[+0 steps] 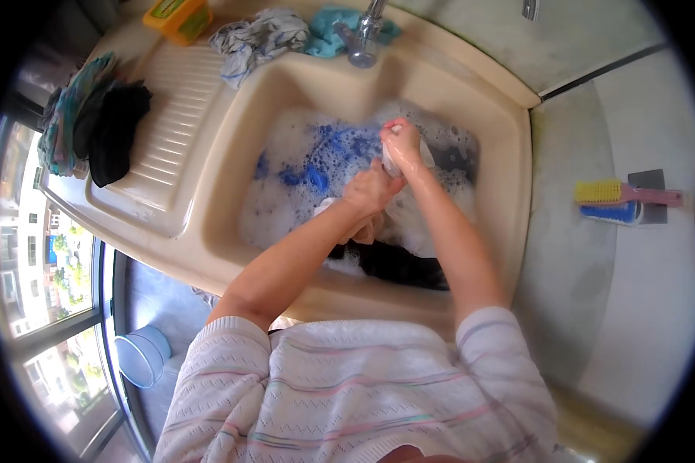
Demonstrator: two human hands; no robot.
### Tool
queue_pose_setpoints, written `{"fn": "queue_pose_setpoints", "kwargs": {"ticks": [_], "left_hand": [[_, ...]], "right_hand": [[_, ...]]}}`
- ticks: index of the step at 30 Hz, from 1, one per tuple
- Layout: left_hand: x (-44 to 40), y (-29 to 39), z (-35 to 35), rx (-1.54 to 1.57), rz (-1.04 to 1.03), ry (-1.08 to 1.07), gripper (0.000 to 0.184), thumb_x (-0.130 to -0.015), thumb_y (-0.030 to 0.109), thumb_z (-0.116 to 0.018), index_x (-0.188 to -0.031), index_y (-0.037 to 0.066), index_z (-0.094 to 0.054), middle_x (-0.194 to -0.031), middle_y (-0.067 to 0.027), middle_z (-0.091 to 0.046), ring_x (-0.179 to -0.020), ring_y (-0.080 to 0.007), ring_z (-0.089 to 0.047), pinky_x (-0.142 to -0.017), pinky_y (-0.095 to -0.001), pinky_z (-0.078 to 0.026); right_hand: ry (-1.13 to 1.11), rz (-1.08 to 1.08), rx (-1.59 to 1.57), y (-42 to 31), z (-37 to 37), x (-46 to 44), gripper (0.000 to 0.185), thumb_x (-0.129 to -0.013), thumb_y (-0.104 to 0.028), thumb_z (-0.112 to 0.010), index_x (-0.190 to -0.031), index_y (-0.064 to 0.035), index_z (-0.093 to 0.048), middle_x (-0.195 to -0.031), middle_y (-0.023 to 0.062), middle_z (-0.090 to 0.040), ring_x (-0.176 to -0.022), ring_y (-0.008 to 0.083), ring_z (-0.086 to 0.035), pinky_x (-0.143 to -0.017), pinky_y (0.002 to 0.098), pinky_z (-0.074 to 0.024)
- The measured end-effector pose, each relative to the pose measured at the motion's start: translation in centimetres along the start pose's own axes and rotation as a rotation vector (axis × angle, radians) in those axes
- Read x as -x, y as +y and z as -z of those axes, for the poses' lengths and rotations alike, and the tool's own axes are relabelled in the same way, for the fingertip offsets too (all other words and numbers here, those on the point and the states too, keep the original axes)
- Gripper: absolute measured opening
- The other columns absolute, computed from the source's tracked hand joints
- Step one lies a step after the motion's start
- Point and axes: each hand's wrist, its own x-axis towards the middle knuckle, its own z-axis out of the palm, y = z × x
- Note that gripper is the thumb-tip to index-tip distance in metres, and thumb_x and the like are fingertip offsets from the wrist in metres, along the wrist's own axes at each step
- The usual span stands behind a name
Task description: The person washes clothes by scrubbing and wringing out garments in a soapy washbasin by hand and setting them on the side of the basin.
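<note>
Both of my hands are over the soapy water in a beige laundry sink [510, 255], gripping a wet white cloth [411, 225]. My left hand [369, 190] is closed around its lower part, with folds hanging below the fingers. Up and to the right, my right hand [403, 145] is closed on a bunched section. The cloth's lower end trails into the suds. A dark garment [401, 265] lies in the water near the front wall, and blue fabric [314, 177] shows through the foam on the left. Whether the white cloth is a garment I cannot tell.
A metal faucet [363, 48] rises at the back, beside a grey-white cloth [262, 38] and a teal cloth [332, 29]. Dark clothes [116, 127] lie on the left ridged board. A yellow tub [177, 19] stands behind. Brushes [610, 193] hang at right; a blue bucket [143, 356] stands below.
</note>
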Motion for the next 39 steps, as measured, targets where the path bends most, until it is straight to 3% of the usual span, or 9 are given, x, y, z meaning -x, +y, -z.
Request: {"fn": "queue_pose_setpoints", "kwargs": {"ticks": [5,7,11,16,19,24,28,34,39], "left_hand": [[-0.5,-0.6,0.2,0.412,-0.208,0.000,0.044,-0.082,0.041,-0.054,-0.095,-0.001,-0.050,-0.075,-0.0153,-0.059,-0.068,-0.0300,-0.058,-0.066,-0.0396,-0.046],[1.4,1.3,3.0,0.868,-0.100,-0.287,0.039,-0.083,0.040,-0.053,-0.093,0.002,-0.051,-0.066,-0.0116,-0.055,-0.055,-0.0251,-0.053,-0.055,-0.0380,-0.045],[3.0,2.4,3.3,1.552,0.017,-0.814,0.040,-0.086,0.045,-0.044,-0.092,0.007,-0.052,-0.054,-0.0094,-0.047,-0.038,-0.0204,-0.042,-0.040,-0.0328,-0.037],[4.0,2.3,3.2,1.582,-0.071,-1.064,0.042,-0.086,0.048,-0.042,-0.094,0.007,-0.050,-0.057,-0.0110,-0.047,-0.039,-0.0204,-0.042,-0.039,-0.0318,-0.035],[4.4,3.8,4.2,1.197,-0.014,-0.637,0.040,-0.080,0.042,-0.056,-0.094,0.005,-0.049,-0.059,-0.0072,-0.047,-0.042,-0.0174,-0.043,-0.040,-0.0313,-0.037],[0.3,0.1,0.8,0.379,-0.125,-0.013,0.051,-0.075,0.043,-0.061,-0.099,-0.001,-0.052,-0.077,-0.0104,-0.058,-0.069,-0.0237,-0.056,-0.065,-0.0353,-0.045],[0.1,0.1,0.7,0.197,-0.119,0.080,0.055,-0.077,0.045,-0.058,-0.102,-0.004,-0.053,-0.088,-0.0141,-0.060,-0.083,-0.0224,-0.057,-0.076,-0.0340,-0.043],[1.5,2.5,4.2,0.903,-0.283,0.137,0.058,-0.081,0.046,-0.055,-0.109,-0.004,-0.050,-0.095,-0.0138,-0.058,-0.087,-0.0201,-0.055,-0.077,-0.0313,-0.043],[1.3,1.5,6.7,0.126,-0.525,0.471,0.068,-0.081,0.057,-0.047,-0.117,-0.001,-0.049,-0.116,-0.0168,-0.051,-0.113,-0.0255,-0.042,-0.095,-0.0385,-0.032]], "right_hand": [[-0.250,-0.143,-0.302,-4.9,3.5,1.3,0.044,-0.075,-0.024,-0.065,-0.112,-0.0065,-0.050,-0.080,0.0099,-0.063,-0.068,0.0230,-0.061,-0.060,0.0324,-0.0480],[-0.556,-0.086,-0.629,-8.6,7.9,1.8,0.069,-0.079,-0.039,-0.062,-0.131,-0.0084,-0.029,-0.099,0.0146,-0.060,-0.085,0.0280,-0.060,-0.070,0.0361,-0.0502],[-0.774,0.103,-1.549,-7.9,8.1,2.7,0.074,-0.079,-0.045,-0.057,-0.134,-0.0107,-0.023,-0.123,0.0179,-0.044,-0.109,0.0352,-0.048,-0.085,0.0462,-0.0465],[-0.758,0.206,-1.600,-11.5,8.2,4.6,0.039,-0.079,-0.026,-0.058,-0.112,-0.0073,-0.046,-0.089,0.0103,-0.052,-0.072,0.0196,-0.054,-0.058,0.0333,-0.0494],[-0.490,-0.125,-1.141,-13.5,8.9,4.5,0.017,-0.076,-0.015,-0.060,-0.088,-0.0060,-0.051,-0.068,0.0064,-0.051,-0.049,0.0136,-0.049,-0.045,0.0282,-0.0448],[-0.227,-0.102,-0.523,-6.9,2.9,2.4,0.016,-0.076,-0.012,-0.057,-0.087,-0.0031,-0.050,-0.063,0.0068,-0.050,-0.045,0.0144,-0.050,-0.038,0.0301,-0.0424],[-0.133,-0.131,-0.576,-6.7,3.0,2.8,0.027,-0.078,-0.019,-0.061,-0.094,-0.0021,-0.048,-0.071,0.0081,-0.055,-0.054,0.0155,-0.056,-0.045,0.0307,-0.0468],[-0.585,-0.291,-1.278,-7.2,3.4,9.6,0.065,-0.076,-0.041,-0.065,-0.121,-0.0039,-0.036,-0.112,0.0047,-0.049,-0.102,0.0177,-0.050,-0.085,0.0296,-0.0440],[-0.761,-0.094,-0.828,-8.6,4.1,11.0,0.053,-0.076,-0.031,-0.064,-0.115,-0.0019,-0.041,-0.106,0.0083,-0.051,-0.099,0.0217,-0.052,-0.086,0.0339,-0.0418]]}}
